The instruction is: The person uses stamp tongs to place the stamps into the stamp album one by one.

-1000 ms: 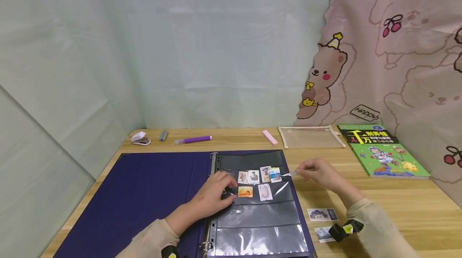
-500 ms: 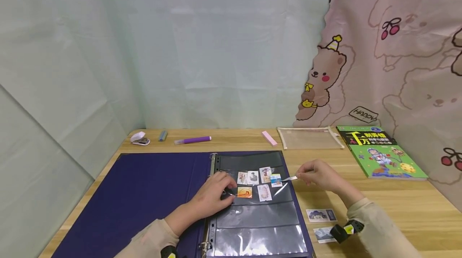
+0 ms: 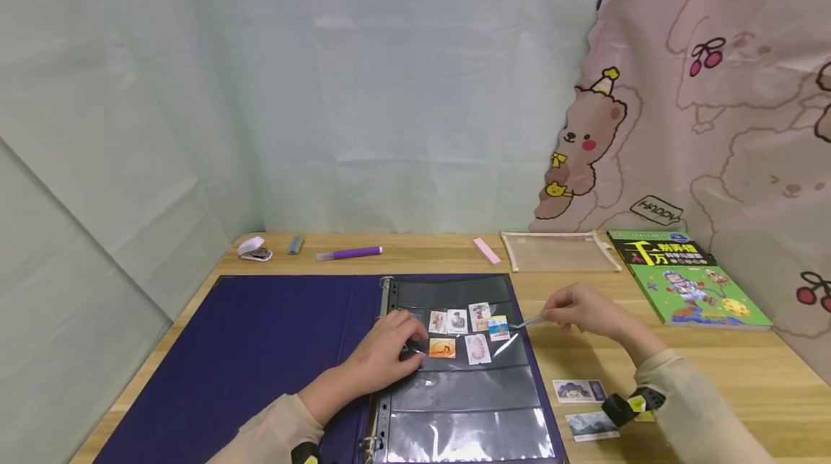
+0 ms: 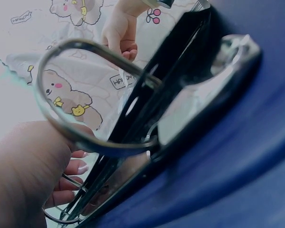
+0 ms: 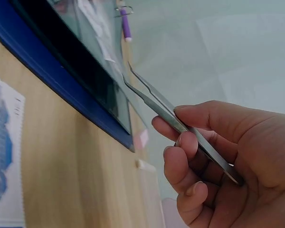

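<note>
In the head view my left hand (image 3: 391,348) rests on the left part of the album page (image 3: 464,388), thumb and fingertips apart beside the orange stamp (image 3: 442,348). The left wrist view shows it behind a metal binder ring (image 4: 42,90). My right hand (image 3: 578,312) holds metal tweezers (image 5: 168,114) between thumb and fingers, their bent tips apart. These tips point at the right edge of a blue-and-yellow stamp (image 3: 498,328); whether they touch it I cannot tell. Several other stamps lie close by, among them a pale pink one (image 3: 477,350) and a grey one (image 3: 457,321).
The binder's dark blue cover (image 3: 260,348) lies spread to the left. Two stamps, one purple-blue (image 3: 578,391) and one grey (image 3: 593,426), lie on the table right of the album. Behind are a stapler (image 3: 254,249), purple marker (image 3: 350,253), mesh pouch (image 3: 561,251) and green book (image 3: 701,294).
The blue-and-yellow stamp has shifted slightly toward the front of the page, and the tweezers' tips have come down beside it. My left hand has stayed in place.
</note>
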### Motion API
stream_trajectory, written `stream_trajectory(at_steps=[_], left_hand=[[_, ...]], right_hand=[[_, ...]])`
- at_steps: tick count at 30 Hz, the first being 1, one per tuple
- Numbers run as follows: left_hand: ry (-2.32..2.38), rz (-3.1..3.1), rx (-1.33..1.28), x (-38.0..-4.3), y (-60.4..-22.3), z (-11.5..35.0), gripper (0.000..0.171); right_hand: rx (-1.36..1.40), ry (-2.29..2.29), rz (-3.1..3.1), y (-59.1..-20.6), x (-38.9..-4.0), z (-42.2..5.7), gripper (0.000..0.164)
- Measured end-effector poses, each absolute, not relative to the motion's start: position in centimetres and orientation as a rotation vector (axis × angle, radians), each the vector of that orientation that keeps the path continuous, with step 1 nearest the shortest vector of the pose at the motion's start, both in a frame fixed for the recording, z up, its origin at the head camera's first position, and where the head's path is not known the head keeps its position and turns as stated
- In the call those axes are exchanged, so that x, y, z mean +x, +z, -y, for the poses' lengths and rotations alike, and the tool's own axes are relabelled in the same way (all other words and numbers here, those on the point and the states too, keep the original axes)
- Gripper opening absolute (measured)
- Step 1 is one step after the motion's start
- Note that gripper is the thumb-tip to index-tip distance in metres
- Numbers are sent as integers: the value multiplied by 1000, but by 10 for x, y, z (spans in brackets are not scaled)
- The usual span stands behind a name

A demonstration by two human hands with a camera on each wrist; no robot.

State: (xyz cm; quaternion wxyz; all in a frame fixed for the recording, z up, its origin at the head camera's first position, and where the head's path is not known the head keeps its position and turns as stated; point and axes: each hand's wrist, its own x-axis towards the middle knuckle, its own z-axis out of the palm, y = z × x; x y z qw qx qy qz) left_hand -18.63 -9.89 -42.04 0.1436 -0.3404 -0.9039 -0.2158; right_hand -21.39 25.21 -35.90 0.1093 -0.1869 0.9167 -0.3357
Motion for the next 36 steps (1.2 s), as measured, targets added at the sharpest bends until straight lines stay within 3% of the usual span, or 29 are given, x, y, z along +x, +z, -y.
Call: stream_trajectory(at_steps=[36], left_hand=[[-625,2639,-977,-186,-419,98,22]], right_hand=[[-612,-810,-2677,-346,-231,-222,15]])
